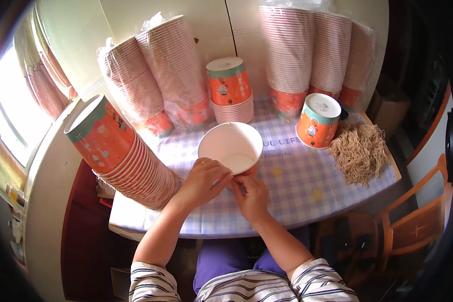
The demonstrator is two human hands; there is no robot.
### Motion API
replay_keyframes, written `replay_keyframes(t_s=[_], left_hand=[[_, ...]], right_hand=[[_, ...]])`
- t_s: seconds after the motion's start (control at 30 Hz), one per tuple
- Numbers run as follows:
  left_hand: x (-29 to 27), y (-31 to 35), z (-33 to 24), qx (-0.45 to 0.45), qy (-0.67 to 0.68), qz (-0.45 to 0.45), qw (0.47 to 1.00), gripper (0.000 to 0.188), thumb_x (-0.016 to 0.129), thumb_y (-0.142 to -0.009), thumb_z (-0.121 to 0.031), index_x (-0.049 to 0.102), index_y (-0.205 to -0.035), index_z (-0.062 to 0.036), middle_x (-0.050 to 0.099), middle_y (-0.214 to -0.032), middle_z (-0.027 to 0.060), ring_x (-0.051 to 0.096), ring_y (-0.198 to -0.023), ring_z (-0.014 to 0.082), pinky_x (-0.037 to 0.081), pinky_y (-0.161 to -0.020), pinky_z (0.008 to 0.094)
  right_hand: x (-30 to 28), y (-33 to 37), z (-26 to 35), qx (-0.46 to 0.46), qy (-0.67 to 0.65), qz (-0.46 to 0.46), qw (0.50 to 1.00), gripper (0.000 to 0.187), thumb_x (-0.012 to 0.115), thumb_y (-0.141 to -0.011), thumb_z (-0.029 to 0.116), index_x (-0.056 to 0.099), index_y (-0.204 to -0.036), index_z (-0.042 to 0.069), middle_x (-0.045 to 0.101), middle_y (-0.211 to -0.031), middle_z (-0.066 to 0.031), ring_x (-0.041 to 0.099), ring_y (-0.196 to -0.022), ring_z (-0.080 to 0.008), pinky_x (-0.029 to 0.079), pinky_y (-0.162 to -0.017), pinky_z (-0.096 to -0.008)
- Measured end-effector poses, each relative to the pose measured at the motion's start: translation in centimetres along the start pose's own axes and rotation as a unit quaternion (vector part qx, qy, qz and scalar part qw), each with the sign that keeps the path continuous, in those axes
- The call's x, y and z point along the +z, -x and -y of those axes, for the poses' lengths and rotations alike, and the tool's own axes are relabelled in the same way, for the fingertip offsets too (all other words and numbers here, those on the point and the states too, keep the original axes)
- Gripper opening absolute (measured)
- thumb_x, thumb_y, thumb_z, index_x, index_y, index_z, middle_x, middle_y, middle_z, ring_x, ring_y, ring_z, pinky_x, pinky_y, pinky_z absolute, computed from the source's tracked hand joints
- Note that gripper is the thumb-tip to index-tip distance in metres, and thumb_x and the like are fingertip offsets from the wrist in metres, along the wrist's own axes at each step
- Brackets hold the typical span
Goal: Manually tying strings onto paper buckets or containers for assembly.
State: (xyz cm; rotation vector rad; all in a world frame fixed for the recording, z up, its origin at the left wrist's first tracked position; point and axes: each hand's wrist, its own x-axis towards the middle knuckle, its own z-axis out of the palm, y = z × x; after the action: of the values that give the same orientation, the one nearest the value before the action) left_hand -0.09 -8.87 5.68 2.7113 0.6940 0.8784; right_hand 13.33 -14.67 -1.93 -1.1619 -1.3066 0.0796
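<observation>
An orange paper bucket (230, 147) with a white inside stands mouth up on the table in front of me. At its near rim my left hand (206, 178) is closed, its fingertips pinching the edge. Just to the right, my right hand (250, 194) is closed in a pinch against the bucket's near side. Whatever lies between its fingertips is too small or hidden to make out. A tangled heap of tan twine (360, 153) lies at the table's right side. Beside it an orange and green paper bucket (319, 121) stands upside down.
A tall nested stack of buckets (128, 156) leans at the left. Plastic-wrapped bucket stacks (173, 70) stand at the back left, more wrapped stacks (289, 55) at the back right. A short stack (230, 90) sits between them. The checked tablecloth (297, 196) ends near my lap; a wooden chair (412, 216) stands right.
</observation>
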Motion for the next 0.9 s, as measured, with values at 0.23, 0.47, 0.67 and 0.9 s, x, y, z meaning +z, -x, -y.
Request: replay_keyframes(t_s=[0.23,0.47,0.67,0.9], left_hand=[[0.5,-0.1,0.2,0.030,-0.007,-0.037,0.999,0.012,0.069,-0.072,-0.010,0.062,-0.080,-0.0060,0.060,-0.079,0.0082,0.059,-0.079,0.0280,0.042,-0.084,0.0400],[0.8,-0.4,0.8,0.029,-0.005,-0.042,0.999,0.017,0.072,-0.067,-0.009,0.061,-0.079,-0.0059,0.060,-0.074,0.0084,0.059,-0.078,0.0291,0.043,-0.085,0.0403],[0.3,-0.7,0.8,0.006,-0.015,0.000,1.000,0.018,0.072,-0.067,-0.012,0.062,-0.080,-0.0045,0.060,-0.074,0.0096,0.059,-0.078,0.0298,0.043,-0.088,0.0400],[-0.2,-1.0,-0.2,-0.021,0.014,0.022,0.999,0.016,0.069,-0.068,-0.009,0.061,-0.080,-0.0037,0.061,-0.076,0.0099,0.059,-0.077,0.0300,0.045,-0.085,0.0406]], right_hand=[[0.0,0.2,-0.2,0.023,0.032,0.016,0.999,0.009,0.068,-0.074,0.008,0.060,-0.076,0.007,0.062,-0.068,-0.0082,0.060,-0.060,-0.0280,0.042,-0.055,-0.0373],[-0.1,0.0,-0.2,0.037,0.021,0.015,0.999,0.009,0.068,-0.074,0.009,0.059,-0.074,0.008,0.062,-0.068,-0.0074,0.059,-0.059,-0.0273,0.041,-0.056,-0.0364],[-0.2,0.1,-0.7,0.043,0.001,0.013,0.999,0.010,0.069,-0.074,0.009,0.059,-0.074,0.008,0.062,-0.067,-0.0063,0.059,-0.059,-0.0265,0.039,-0.056,-0.0365],[0.0,0.3,-1.1,0.047,-0.023,0.020,0.998,0.010,0.068,-0.074,0.009,0.059,-0.076,0.007,0.062,-0.070,-0.0065,0.059,-0.061,-0.0268,0.040,-0.056,-0.0367]])
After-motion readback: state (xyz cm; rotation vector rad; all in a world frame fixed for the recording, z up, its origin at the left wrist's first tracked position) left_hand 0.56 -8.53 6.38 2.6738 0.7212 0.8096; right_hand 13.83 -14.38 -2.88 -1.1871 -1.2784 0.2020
